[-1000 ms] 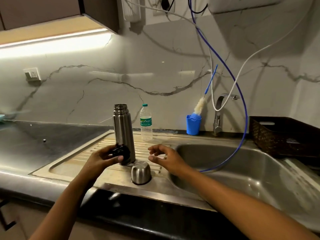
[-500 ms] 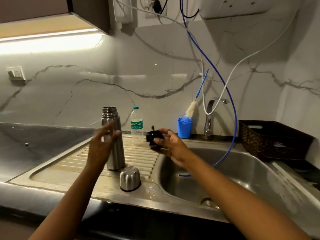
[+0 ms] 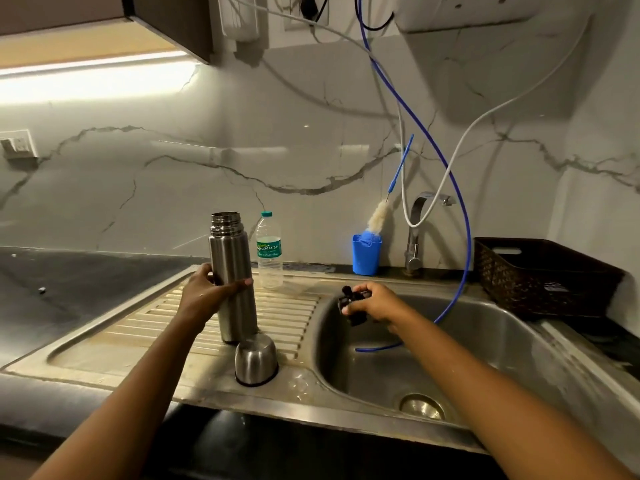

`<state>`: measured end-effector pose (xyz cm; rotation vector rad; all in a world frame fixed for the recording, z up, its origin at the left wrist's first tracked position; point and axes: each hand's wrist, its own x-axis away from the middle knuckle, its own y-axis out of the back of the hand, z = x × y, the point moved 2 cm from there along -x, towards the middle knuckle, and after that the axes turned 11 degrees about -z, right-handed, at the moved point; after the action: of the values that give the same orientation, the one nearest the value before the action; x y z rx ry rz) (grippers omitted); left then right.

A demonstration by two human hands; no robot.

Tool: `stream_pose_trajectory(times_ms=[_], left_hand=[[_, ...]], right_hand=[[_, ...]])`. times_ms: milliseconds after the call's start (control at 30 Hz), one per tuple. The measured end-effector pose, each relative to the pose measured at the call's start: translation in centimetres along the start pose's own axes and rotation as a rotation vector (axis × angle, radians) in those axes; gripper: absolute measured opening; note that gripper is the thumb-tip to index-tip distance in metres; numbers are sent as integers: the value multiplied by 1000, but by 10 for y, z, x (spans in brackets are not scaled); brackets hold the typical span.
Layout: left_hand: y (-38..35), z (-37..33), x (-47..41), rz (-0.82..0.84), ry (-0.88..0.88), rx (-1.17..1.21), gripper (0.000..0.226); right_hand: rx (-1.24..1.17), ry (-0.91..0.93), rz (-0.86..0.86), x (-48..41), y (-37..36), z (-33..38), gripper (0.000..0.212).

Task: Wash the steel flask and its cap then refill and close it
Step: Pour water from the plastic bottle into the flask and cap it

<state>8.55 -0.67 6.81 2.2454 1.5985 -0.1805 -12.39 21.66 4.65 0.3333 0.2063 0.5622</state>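
The steel flask [image 3: 231, 268] stands upright and uncapped on the ribbed drainboard [image 3: 145, 327]. My left hand [image 3: 207, 294] grips its middle, fingers wrapped round the body. In front of it a steel cup-shaped cap [image 3: 256, 358] sits mouth down on the drainboard. My right hand [image 3: 375, 301] holds the black inner stopper [image 3: 351, 306] over the left side of the sink basin [image 3: 485, 348].
A small plastic water bottle [image 3: 269, 252] stands behind the flask. A blue cup [image 3: 366, 254] holds a bottle brush [image 3: 377, 216] beside the tap [image 3: 415, 230]. A blue hose [image 3: 460, 258] hangs into the basin. A dark basket [image 3: 540, 275] sits at the right.
The black stopper passed from my left hand to my right, which carried it over the basin. My left hand rose and took hold of the flask's body.
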Motion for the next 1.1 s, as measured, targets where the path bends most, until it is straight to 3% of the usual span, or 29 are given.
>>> stream_pose_trajectory(times_ms=[133, 300, 400, 500, 667, 867, 933, 1000, 1100], left_hand=[[-15, -7, 8, 24, -59, -22, 80], [-28, -14, 15, 50, -163, -160, 89], [-24, -15, 12, 226, -117, -75, 100], [-12, -11, 7, 433, -82, 106, 94], [-9, 12, 2, 549, -57, 263, 95], [-18, 14, -1, 539, -85, 312, 97], [-19, 15, -1, 528, -88, 317, 95], [-20, 16, -2, 512, -92, 320, 96], [-22, 18, -3, 495, -102, 321, 97]], right_hand=[[-261, 86, -39, -12, -1, 26, 57], [-476, 234, 49, -17, -18, 88, 51], [-514, 372, 123, -21, -27, 135, 39], [-488, 408, 246, -29, -40, 169, 37], [-229, 455, 353, -42, -57, 201, 51], [209, 478, 550, -48, -63, 211, 52], [251, 463, 588, -49, -64, 211, 53], [270, 471, 571, -47, -64, 211, 50], [449, 575, 380, -40, -68, 217, 48]])
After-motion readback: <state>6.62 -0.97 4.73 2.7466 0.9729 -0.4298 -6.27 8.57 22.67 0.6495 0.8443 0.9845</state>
